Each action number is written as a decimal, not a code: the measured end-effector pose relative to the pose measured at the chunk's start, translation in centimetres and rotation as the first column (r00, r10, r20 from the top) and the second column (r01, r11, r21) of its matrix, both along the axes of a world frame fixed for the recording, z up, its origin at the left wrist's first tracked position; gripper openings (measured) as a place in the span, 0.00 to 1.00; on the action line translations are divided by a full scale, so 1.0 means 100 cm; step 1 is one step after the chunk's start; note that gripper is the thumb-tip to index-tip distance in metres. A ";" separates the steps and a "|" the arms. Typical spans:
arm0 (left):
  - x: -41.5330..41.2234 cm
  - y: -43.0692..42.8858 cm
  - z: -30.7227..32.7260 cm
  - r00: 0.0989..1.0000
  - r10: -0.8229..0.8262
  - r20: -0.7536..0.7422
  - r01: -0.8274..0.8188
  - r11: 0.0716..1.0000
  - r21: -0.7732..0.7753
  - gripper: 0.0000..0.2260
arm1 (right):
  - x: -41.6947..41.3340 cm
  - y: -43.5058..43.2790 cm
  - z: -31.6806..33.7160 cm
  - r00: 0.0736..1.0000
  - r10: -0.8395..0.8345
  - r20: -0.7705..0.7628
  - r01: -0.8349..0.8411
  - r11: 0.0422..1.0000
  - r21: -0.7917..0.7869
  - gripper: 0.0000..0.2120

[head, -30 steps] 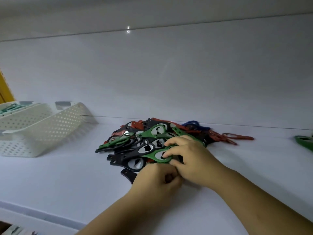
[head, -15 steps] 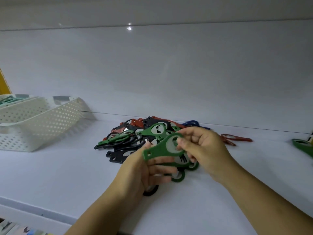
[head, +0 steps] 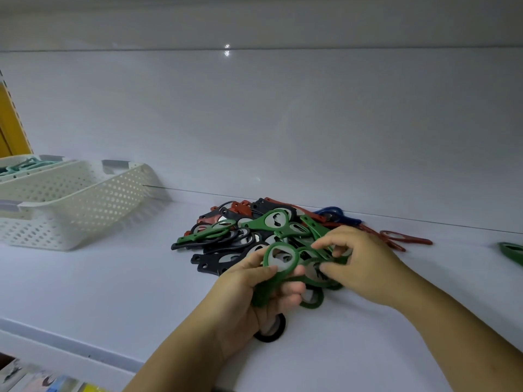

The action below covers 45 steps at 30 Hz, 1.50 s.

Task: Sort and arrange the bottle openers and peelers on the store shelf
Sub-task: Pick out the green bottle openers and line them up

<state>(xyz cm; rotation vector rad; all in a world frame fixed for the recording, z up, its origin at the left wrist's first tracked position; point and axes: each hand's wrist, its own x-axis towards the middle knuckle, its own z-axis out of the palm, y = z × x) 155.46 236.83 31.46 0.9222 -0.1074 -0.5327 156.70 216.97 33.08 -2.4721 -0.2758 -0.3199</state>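
"Fingers (head: 285, 301) of my left hand (head: 243, 295) are curled round a bunch of green openers (head: 278, 244), thumb across the handles, the top ring pointing away from me. My right hand (head: 365, 267) pinches the next green opener (head: 328, 284) between thumb and forefinger, at the near right edge of the pile (head: 254, 230)."

"Which way does that 1 lie?"

"Its ring sits just right of the bunch, almost touching it. The handle is hidden under my right hand, so I can't read its long axis. My right hand is on it already, so I judge it only needs bringing left onto the bunch."

"Room to work?"

"Bare shelf (head: 113, 292) on my near left, and more between the pile and the white basket (head: 85, 199). The front edge runs close below my wrists, and 1 black opener (head: 271, 332) lies under my left hand – easy to knock off, I'd say. The back wall is just behind the pile. A stray green opener (head: 512, 251) lies well apart, far right."
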 end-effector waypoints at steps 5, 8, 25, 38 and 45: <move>-0.002 0.001 0.001 0.999 0.040 -0.003 -0.040 0.999 -0.018 0.16 | -0.005 0.004 -0.002 0.995 0.062 -0.075 -0.076 0.978 -0.196 0.18; -0.004 0.002 0.002 0.999 0.038 0.001 -0.038 0.999 -0.024 0.16 | -0.004 0.006 -0.001 0.997 0.053 -0.062 -0.064 0.979 -0.191 0.16; -0.004 0.002 0.002 0.982 -0.185 0.038 0.180 0.979 0.096 0.22 | -0.006 0.009 0.012 0.996 0.013 0.089 -0.073 0.689 0.721 0.11; -0.003 0.002 0.000 0.991 -0.127 0.030 0.126 0.991 0.045 0.13 | -0.001 0.010 -0.005 0.984 -0.105 0.144 0.072 0.974 0.217 0.11; -0.002 0.001 -0.001 0.999 -0.035 -0.010 0.035 0.999 0.001 0.12 | 0.001 0.009 -0.012 0.997 -0.059 -0.059 0.036 0.944 -0.328 0.27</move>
